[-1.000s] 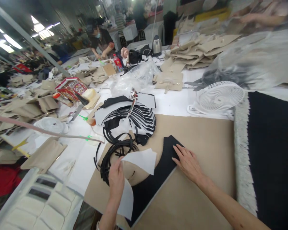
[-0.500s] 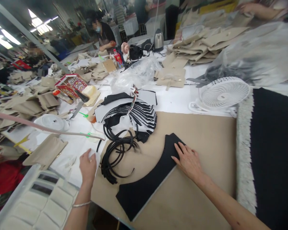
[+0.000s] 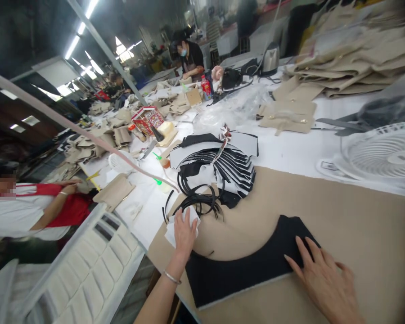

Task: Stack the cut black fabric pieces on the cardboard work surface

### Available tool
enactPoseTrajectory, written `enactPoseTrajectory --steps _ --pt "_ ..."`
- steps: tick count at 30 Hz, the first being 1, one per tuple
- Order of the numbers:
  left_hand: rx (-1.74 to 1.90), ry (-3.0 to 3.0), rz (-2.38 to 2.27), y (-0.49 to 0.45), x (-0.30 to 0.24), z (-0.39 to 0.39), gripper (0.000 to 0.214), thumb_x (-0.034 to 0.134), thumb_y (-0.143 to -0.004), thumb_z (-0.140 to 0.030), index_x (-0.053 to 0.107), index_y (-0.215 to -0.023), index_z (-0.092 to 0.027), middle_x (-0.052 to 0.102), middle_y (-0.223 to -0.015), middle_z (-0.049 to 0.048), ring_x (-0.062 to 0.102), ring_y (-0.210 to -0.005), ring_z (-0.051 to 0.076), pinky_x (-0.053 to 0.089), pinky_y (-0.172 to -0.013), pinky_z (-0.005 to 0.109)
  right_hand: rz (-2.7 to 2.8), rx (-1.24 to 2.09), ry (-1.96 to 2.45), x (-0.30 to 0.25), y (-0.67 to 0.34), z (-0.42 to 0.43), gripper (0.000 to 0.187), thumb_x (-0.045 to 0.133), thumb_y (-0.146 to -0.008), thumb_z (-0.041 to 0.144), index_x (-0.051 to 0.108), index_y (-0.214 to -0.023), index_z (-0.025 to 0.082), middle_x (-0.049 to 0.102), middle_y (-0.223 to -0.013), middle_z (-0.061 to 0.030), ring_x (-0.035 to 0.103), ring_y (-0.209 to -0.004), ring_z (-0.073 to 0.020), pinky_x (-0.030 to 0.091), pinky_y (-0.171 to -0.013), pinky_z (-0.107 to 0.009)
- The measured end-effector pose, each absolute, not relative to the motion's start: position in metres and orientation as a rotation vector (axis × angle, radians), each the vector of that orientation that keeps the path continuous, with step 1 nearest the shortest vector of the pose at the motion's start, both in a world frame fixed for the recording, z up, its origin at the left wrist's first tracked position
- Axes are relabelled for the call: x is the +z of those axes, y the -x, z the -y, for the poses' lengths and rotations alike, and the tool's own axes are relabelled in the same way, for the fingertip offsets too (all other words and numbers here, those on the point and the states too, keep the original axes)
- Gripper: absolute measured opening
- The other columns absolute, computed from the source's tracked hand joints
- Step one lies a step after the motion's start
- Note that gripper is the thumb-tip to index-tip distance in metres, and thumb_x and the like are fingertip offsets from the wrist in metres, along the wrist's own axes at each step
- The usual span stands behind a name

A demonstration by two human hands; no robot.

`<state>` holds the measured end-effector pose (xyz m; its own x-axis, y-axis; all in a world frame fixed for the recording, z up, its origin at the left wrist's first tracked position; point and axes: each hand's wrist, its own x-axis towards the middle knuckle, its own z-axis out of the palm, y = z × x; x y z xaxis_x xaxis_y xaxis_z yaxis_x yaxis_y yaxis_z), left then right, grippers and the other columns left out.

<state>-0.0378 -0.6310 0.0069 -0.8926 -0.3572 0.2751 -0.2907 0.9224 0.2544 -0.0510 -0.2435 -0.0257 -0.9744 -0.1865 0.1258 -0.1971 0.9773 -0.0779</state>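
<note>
Curved blk panel, matte w/ a pale straight edge, lies partly under the spread R hand & prob. handles light, flexible yet shape-holding, best taken by its 2 ends, while the L hand grips a crumpled white sheet nr coiled blk strips.

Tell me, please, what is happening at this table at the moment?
A person lays the right hand, fingers spread, on one end of a curved black piece, which rests on a tan sheet. The left hand has its fingers on a crumpled white sheet, next to loops of black strips. Beyond the strips sits a tied bundle of black and white pieces.
</note>
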Motion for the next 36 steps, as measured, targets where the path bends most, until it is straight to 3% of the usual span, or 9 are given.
enactPoseTrajectory --steps 4,7,13,16,21,26,32,36 --pt "-0.218 -0.452 2.753 0.035 0.026 0.607 0.045 0.045 -0.092 -0.025 0.047 -0.137 -0.018 0.037 -0.146 0.0180 0.032 -0.138 0.032 0.034 -0.110 0.055 2.965 0.245 -0.257 -0.030 0.048 0.243 0.061 0.020 -0.095 0.047 0.043 -0.140 0.012 0.048 -0.139 -0.0190 0.048 -0.116 -0.0372 0.037 -0.093 -0.059" --pt "-0.334 -0.198 2.873 0.021 0.032 0.555 0.045 0.041 -0.093 -0.019 0.045 -0.138 -0.019 0.042 -0.144 0.0151 0.036 -0.137 0.027 0.038 -0.109 0.049 2.996 0.226 -0.221 -0.016 0.045 0.247 0.058 0.022 -0.095 0.043 0.044 -0.139 0.013 0.049 -0.138 -0.0196 0.049 -0.115 -0.0368 0.038 -0.091 -0.059" --pt "-0.492 0.270 3.056 -0.044 -0.005 0.472 0.071 0.055 -0.087 -0.041 0.028 -0.149 -0.018 0.047 -0.143 0.0157 0.044 -0.132 0.031 0.046 -0.101 0.047 3.149 0.036 -0.188 0.007 0.029 0.240 0.047 0.039 -0.094 0.037 0.050 -0.136 0.018 0.053 -0.136 -0.0171 0.053 -0.113 -0.0331 0.038 -0.092 -0.055" --pt "-0.451 0.280 3.054 -0.060 -0.030 0.465 0.076 0.060 -0.083 -0.040 0.028 -0.149 -0.017 0.045 -0.144 0.0174 0.043 -0.132 0.034 0.046 -0.100 0.049 3.160 0.023 -0.130 0.000 0.011 0.227 0.049 0.043 -0.094 0.039 0.047 -0.138 0.019 0.053 -0.136 -0.0164 0.053 -0.112 -0.0337 0.039 -0.091 -0.056" --pt "-0.435 0.440 3.072 -0.059 -0.038 0.471 0.066 0.056 -0.086 -0.031 0.033 -0.147 -0.021 0.045 -0.143 0.0129 0.041 -0.133 0.029 0.043 -0.104 0.046 3.179 0.064 -0.025 0.000 -0.029 0.212 0.050 0.050 -0.092 0.038 0.046 -0.138 0.020 0.054 -0.135 -0.0160 0.053 -0.111 -0.0347 0.040 -0.089 -0.056" --pt "-0.456 0.581 3.121 -0.051 -0.029 0.473 0.064 0.055 -0.087 -0.030 0.034 -0.146 -0.020 0.048 -0.140 0.0122 0.043 -0.131 0.027 0.042 -0.105 0.046 3.214 0.221 -0.025 0.020 -0.026 0.188 0.041 0.046 -0.095 0.037 0.053 -0.131 0.019 0.059 -0.127 -0.0139 0.054 -0.109 -0.0294 0.043 -0.089 -0.047" --pt "-0.365 0.694 3.149 -0.051 -0.016 0.456 0.066 0.049 -0.089 -0.023 0.024 -0.150 -0.024 0.037 -0.152 0.0087 0.030 -0.141 0.026 0.034 -0.112 0.046 3.166 0.362 -0.316 0.016 0.006 0.162 0.049 0.046 -0.096 0.031 0.040 -0.144 0.025 0.040 -0.149 -0.0071 0.037 -0.132 -0.0265 0.031 -0.108 -0.047" --pt "-0.324 0.708 3.144 -0.054 -0.018 0.448 0.063 0.049 -0.090 -0.025 0.028 -0.149 -0.022 0.040 -0.149 0.0083 0.032 -0.140 0.024 0.031 -0.114 0.045 3.224 0.381 -0.322 0.000 -0.002 0.164 0.050 0.046 -0.095 0.028 0.039 -0.144 0.024 0.039 -0.150 -0.0072 0.040 -0.129 -0.0271 0.034 -0.105 -0.047"
